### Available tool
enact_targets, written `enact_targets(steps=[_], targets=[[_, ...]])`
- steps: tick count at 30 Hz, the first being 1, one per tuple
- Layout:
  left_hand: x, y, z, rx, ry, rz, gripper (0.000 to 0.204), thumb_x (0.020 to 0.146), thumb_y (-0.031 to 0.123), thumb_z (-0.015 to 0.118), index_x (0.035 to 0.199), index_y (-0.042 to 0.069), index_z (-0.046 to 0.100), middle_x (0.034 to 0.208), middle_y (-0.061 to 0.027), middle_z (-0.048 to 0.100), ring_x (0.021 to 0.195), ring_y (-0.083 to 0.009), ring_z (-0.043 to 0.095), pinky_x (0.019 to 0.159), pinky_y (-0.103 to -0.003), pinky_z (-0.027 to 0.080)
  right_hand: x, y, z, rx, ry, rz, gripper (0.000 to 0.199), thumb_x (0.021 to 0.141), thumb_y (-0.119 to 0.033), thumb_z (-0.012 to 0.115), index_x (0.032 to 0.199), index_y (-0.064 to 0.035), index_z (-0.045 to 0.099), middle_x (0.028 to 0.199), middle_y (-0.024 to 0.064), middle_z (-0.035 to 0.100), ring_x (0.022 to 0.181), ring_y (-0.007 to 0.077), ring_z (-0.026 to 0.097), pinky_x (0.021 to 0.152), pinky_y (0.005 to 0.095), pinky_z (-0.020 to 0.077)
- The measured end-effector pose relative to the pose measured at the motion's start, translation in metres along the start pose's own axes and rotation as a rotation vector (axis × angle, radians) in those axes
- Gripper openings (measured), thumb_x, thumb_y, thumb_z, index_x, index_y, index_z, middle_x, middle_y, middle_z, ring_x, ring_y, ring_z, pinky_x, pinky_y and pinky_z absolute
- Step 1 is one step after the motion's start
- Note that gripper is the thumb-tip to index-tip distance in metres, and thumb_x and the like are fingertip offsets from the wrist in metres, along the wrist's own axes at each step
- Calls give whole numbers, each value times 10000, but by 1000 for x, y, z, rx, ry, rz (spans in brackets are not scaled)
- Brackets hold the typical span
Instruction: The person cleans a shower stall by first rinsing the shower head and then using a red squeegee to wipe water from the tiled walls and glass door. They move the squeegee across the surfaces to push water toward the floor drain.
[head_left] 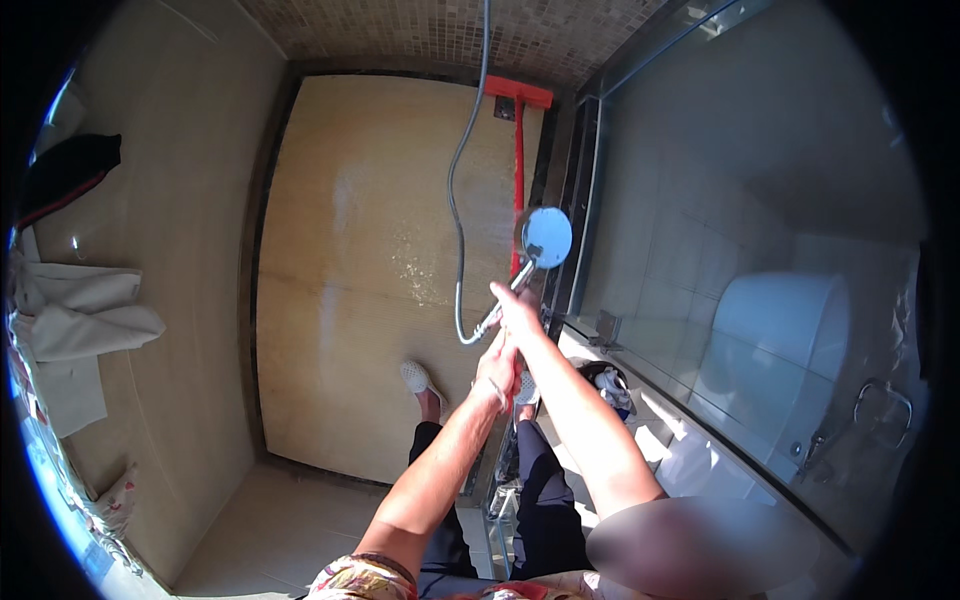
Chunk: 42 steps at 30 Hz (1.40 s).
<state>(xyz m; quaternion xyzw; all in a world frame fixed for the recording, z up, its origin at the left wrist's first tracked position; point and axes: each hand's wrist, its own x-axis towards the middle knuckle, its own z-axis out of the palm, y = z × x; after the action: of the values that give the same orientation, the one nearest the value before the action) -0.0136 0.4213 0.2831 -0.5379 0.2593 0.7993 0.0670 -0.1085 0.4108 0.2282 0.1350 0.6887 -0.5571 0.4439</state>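
A hand shower (548,238) with a round, bluish-looking face and a chrome handle is held out ahead of me. Closed round its handle is my right hand (518,312), thumb along the metal. My left hand (496,368) sits just below, close against the right one near the handle's lower end. Its fingers look closed, but the hands overlap and I cannot make out what they grip. From the handle's end a grey flexible hose (456,210) loops left and runs up past the mosaic wall.
A red floor squeegee (519,150) lies along the right side of the tan shower floor (350,230), by a drain (505,108). A glass panel (640,200) stands to the right, with a white bathtub (770,350) beyond. White towels (85,310) hang at left.
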Motion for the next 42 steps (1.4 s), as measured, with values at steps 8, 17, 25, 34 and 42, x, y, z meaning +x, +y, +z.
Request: enact_targets(steps=[8, 17, 25, 34, 42], targets=[[12, 20, 6, 5, 18, -16, 230, 866, 357, 442, 1026, 216, 526, 526, 32, 408, 376, -86, 360, 338, -240, 319, 17, -17, 8, -78, -3, -100, 202, 726, -170, 616, 671, -43, 469, 472, 34, 469, 350, 138, 468, 323, 263, 370], [-29, -54, -22, 33, 49, -20, 281, 867, 377, 431, 1109, 258, 510, 488, 39, 393, 328, -81, 318, 305, -231, 281, -25, 70, -8, -196, 25, -80, 117, 735, -126, 620, 714, -48, 534, 552, -4, 473, 372, 92, 438, 324, 236, 360], [19, 27, -10, 63, 90, -13, 251, 827, 393, 476, 880, 161, 557, 495, 15, 420, 362, -105, 378, 333, -264, 323, 14, -21, 29, -180, 34, -88, 232, 713, -195, 626, 660, -52, 452, 456, 40, 479, 341, 140, 479, 310, 264, 359], [-45, -50, -35, 28, 121, -58, 405, 863, 412, 429, 1252, 309, 386, 496, 35, 398, 343, -72, 333, 317, -225, 308, -29, 58, 7, 140, 116, -316, 178, 712, -81, 661, 668, -117, 493, 636, -35, 491, 544, 53, 461, 497, 217, 381], [-36, 21, -22, 22, 29, -19, 389, 858, 378, 445, 1232, 284, 396, 529, 12, 415, 370, -95, 362, 343, -250, 338, -16, -39, 0, 91, 276, -399, 168, 737, -159, 648, 682, -75, 513, 629, -36, 496, 580, 62, 442, 547, 224, 360]])
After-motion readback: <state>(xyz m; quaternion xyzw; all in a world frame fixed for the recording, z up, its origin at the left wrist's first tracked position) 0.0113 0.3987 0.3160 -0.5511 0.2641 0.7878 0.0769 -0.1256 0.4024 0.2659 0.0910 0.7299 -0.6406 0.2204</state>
